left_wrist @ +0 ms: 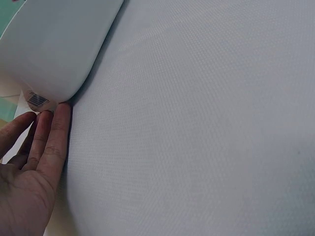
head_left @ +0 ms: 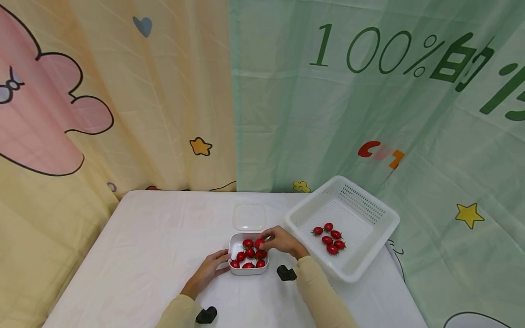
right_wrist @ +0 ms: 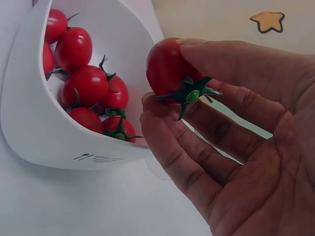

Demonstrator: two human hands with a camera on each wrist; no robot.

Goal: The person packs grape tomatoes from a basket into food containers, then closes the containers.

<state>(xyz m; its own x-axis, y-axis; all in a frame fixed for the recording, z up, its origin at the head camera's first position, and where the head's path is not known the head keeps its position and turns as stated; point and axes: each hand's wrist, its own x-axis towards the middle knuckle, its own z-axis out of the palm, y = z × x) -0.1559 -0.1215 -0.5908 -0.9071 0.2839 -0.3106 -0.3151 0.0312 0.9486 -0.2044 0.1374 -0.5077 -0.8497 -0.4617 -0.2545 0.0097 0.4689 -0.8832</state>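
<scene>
My right hand (head_left: 283, 241) pinches a cherry tomato (right_wrist: 169, 69) with a green stem between thumb and fingers. It is held at the right back corner of a small white box (head_left: 248, 272). Several red cherry tomatoes (right_wrist: 84, 86) lie inside that box, some with green stems showing. On the box's left side rests my left hand (head_left: 209, 268). In the left wrist view its extended fingertips (left_wrist: 61, 110) touch the lower wall of the box, by a barcode sticker (left_wrist: 37, 100).
A white perforated basket (head_left: 358, 218) stands to the right, with several cherry tomatoes (head_left: 327, 240) in it. Behind the box lies a clear lid (head_left: 249, 217). White cloth covers the table (head_left: 143, 246), and curtains (head_left: 270, 114) hang behind it.
</scene>
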